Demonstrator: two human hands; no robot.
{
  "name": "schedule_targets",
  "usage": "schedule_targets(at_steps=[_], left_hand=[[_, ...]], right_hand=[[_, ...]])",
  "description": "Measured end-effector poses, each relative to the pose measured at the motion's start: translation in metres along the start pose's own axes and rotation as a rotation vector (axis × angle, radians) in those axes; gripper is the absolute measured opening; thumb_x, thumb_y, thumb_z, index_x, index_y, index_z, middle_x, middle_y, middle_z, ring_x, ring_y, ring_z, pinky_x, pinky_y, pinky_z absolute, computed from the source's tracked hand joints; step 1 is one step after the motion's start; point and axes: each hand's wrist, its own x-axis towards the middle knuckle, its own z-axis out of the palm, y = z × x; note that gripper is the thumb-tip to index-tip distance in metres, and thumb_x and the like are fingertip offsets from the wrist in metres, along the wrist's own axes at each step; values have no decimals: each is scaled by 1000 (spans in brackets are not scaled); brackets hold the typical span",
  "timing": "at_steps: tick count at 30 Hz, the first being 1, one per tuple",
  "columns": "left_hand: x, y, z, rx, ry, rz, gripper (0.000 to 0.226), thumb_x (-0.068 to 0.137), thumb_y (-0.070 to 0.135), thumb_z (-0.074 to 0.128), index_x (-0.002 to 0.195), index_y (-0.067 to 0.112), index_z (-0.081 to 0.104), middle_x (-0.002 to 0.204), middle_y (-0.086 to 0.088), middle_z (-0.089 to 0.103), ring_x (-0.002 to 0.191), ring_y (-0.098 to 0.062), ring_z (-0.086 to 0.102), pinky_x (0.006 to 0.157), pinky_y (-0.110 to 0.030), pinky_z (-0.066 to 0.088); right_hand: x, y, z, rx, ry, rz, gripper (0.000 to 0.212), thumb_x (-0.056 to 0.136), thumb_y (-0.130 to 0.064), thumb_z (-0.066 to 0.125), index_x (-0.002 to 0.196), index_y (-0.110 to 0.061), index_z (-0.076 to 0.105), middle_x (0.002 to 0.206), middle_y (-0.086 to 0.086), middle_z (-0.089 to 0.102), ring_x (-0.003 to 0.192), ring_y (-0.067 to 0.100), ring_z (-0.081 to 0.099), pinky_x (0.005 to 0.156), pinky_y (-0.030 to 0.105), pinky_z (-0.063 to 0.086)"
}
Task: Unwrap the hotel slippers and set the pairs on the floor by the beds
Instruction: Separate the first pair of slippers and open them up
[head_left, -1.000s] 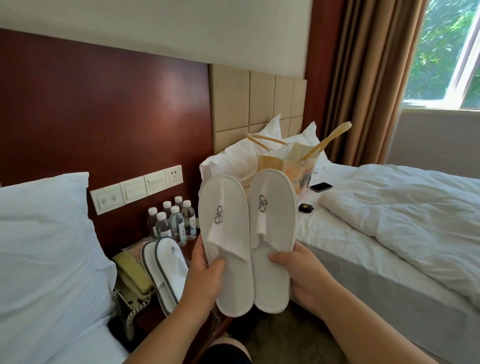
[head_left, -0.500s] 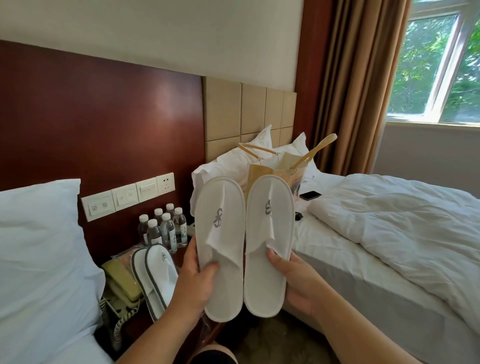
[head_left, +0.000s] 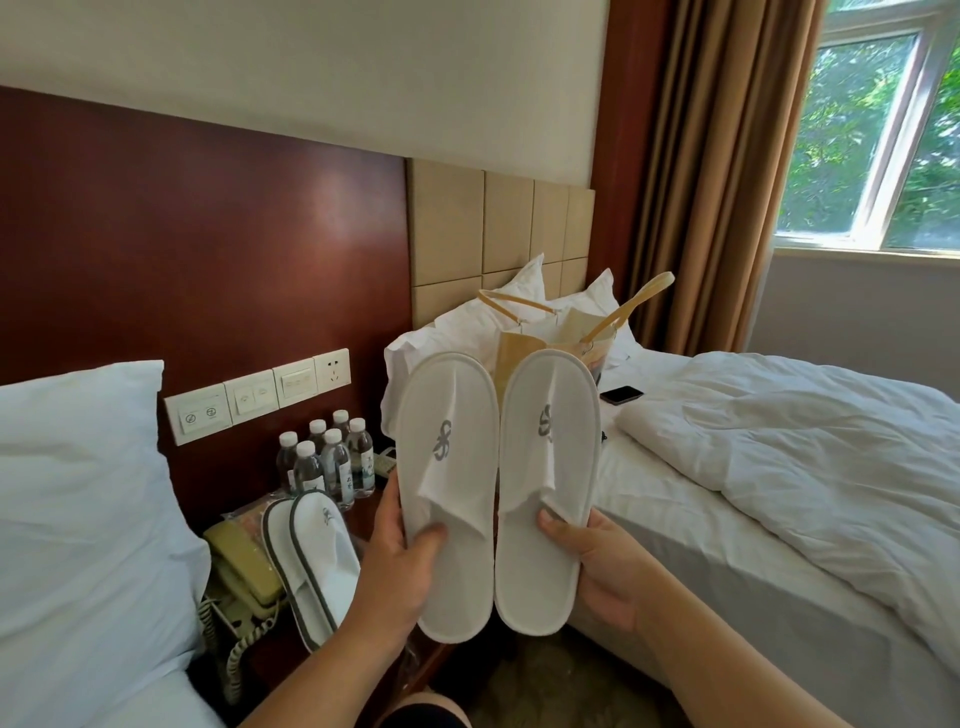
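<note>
The left hand (head_left: 400, 564) grips the left slipper (head_left: 447, 499) at its edge, thumb pressed on the upper. The right hand (head_left: 597, 564) holds the right slipper (head_left: 545, 499) the same way. Both white slippers stand toes up, unwrapped, inner edges touching, in the air beside the bed (head_left: 779, 519). A grey-trimmed pair (head_left: 317, 561) lies on the bedside tabletop against the telephone (head_left: 239, 566), below the water bottles (head_left: 327, 457), possibly on a clear wrapper.

Floor strip (head_left: 543, 670) between the beds is showing open. Nightstand (head_left: 364, 514) top is sitting crowded: water bottles (head_left: 332, 460), telephone (head_left: 241, 566), grey-trimmed slippers (head_left: 319, 561). Right bed (head_left: 753, 623) edge is walling the right side, pillow (head_left: 88, 519) is bulging in from the left.
</note>
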Motion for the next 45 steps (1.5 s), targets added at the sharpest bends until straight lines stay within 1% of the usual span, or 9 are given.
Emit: schedule_targets(at_steps=[5, 10, 14, 18, 22, 26, 30, 35, 45], left_hand=[[-1, 6, 10, 58, 115, -71, 46, 91, 58, 56, 134, 59, 40, 121, 21, 64, 108, -11, 64, 95, -46, 52], [-3, 13, 19, 102, 228, -123, 29, 97, 56, 42, 125, 52, 49, 114, 21, 59, 110, -16, 56, 95, -43, 44], [-1, 17, 24, 127, 284, -149, 15, 98, 41, 45, 90, 51, 53, 98, 23, 58, 104, -17, 57, 90, -40, 44], [2, 17, 30, 3, 230, -241, 14, 92, 55, 49, 95, 46, 59, 104, 8, 70, 101, -20, 64, 96, -51, 49], [4, 17, 35, -55, 224, -261, 28, 83, 61, 55, 101, 41, 60, 101, 6, 72, 95, -19, 67, 86, -46, 54], [6, 20, 36, 31, 455, -140, 31, 81, 40, 68, 85, 17, 49, 76, -1, 57, 66, -19, 54, 62, -34, 44], [8, 28, 40, 136, 521, 2, 34, 83, 13, 66, 64, 21, 39, 56, 7, 44, 52, -12, 38, 52, -29, 37], [5, 30, 45, 112, 378, 45, 17, 84, 11, 60, 73, 24, 60, 65, 11, 66, 60, -5, 58, 59, -22, 47], [0, 35, 56, 310, 179, 393, 15, 97, 22, 54, 84, 28, 59, 80, 10, 64, 80, -5, 62, 72, -11, 46]], right_hand=[[0, 5, 27, -266, 452, -200, 83, 78, -29, 81, 139, -51, 30, 122, -3, 63, 103, 28, 67, 83, 55, 58], [-1, -3, 43, -489, 594, -329, 55, 96, -44, 51, 143, -54, 25, 125, -11, 59, 105, 16, 61, 89, 45, 54], [-4, 0, 56, -587, 567, -418, 53, 96, -40, 48, 141, -55, 26, 118, -17, 61, 99, 3, 59, 72, 25, 49], [-1, 7, 67, -388, 459, -335, 50, 95, -33, 54, 140, -49, 38, 129, -16, 60, 118, 13, 57, 100, 44, 49], [-2, 9, 67, -253, 364, -200, 26, 94, -32, 60, 119, -42, 61, 109, -9, 74, 103, 17, 69, 93, 49, 54], [-3, 11, 76, -208, 344, -197, 26, 92, -52, 58, 118, -48, 56, 107, -19, 71, 101, 7, 68, 85, 35, 56], [-2, 15, 87, -213, 318, -257, 28, 89, -51, 63, 116, -44, 57, 107, -16, 72, 97, 4, 69, 87, 35, 56], [-4, 15, 89, -323, 338, -363, 45, 73, -37, 83, 111, -40, 60, 105, -11, 74, 97, 9, 71, 86, 39, 58], [0, 13, 77, -323, 325, -324, 23, 94, -37, 61, 116, -43, 62, 108, -14, 74, 100, 6, 70, 88, 36, 57]])
